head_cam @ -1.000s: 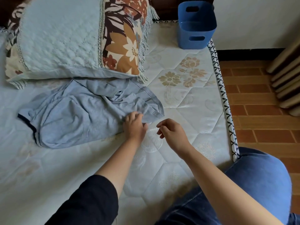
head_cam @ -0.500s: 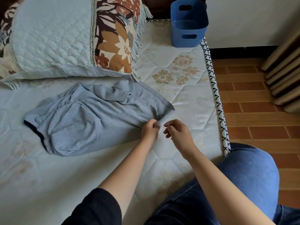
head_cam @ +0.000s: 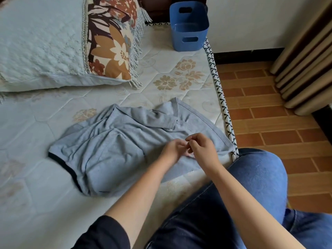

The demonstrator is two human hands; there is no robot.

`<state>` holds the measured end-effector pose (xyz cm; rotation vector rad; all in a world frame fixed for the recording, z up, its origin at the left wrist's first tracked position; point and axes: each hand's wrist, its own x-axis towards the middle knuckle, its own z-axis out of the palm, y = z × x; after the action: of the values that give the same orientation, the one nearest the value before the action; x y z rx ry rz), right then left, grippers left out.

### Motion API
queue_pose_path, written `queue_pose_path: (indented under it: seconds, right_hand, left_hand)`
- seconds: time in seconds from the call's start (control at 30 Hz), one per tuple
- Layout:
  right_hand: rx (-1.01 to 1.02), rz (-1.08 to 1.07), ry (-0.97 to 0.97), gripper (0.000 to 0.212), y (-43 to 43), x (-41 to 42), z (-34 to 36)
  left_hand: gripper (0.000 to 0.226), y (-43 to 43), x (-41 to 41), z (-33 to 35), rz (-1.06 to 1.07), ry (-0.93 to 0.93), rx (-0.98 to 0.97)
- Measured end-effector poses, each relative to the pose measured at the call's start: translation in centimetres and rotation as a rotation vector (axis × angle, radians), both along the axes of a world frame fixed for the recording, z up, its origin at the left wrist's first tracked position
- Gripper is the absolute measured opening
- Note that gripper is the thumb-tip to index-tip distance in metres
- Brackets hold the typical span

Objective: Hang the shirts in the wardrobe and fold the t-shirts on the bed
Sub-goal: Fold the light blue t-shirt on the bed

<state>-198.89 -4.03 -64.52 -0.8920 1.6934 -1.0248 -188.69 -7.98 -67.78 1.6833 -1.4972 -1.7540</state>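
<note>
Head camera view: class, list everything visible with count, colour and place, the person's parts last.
t-shirt: 1, light blue with dark trim, crumpled on mattress
mattress: 1, pale with floral quilting, fills left
quilted pillow: 1, pale blue, far left
floral pillow: 1, brown-orange, right of quilted pillow
basket: 1, blue, far mattress corner
floor: 1, terracotta tiles, right
curtain: 1, beige, far right
left hand: 1, bare, on t-shirt, fingers curled, grip unclear
right hand: 1, bare, beside left hand, grip unclear
knee: 1, blue jeans, lower right

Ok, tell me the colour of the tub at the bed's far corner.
Plain blue tub, clearest in the head view.
</note>
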Motion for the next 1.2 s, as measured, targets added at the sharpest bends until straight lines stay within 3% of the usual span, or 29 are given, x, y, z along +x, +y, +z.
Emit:
queue_pose_path:
  seconds: [0.2,0.3,0.53,0.63,0.73,0.8,0.97,1.2]
  right_hand:
    - [0.051,0.177,-0.012,0.023,0.3,3.4,-0.3]
    - [0.055,0.276,0.015,0.023,0.0,5.5,-0.2]
    - [0.021,0.46,0.074,0.02,-1.2,10.5,0.5]
    - [0.028,0.514,0.091,0.022,-1.3,12.0,0.5]
    - [0.019,0.539,0.108,0.021,-1.3,12.8,0.7]
    - [0.017,0.549,0.101,0.022,-1.1,12.9,0.9]
    - [0.017,0.54,0.091,0.022,-0.8,11.9,1.8]
    - [-0.128,0.463,0.166,0.013,-0.7,8.0,5.3]
  left_hand:
    - [0.016,0.7,10.5,-1.9,0.375,-0.261,-0.275]
    - [0.013,2.4,14.9,-2.2,0.487,-0.391,-0.297]
    - [0.034,5.0,19.4,-2.8,0.734,-0.683,-0.453]
    - [0.052,5.2,20.4,-2.4,0.915,-0.71,-0.378]
    - [0.06,4.7,21.4,-2.0,1.004,-0.727,-0.166]
    - [0.046,4.0,21.9,-2.0,1.04,-0.631,-0.071]
    - [0.009,3.1,18.0,0.5,0.99,-0.113,-0.002]
    - [0.016,3.1,8.4,8.2,0.761,0.317,-0.064]
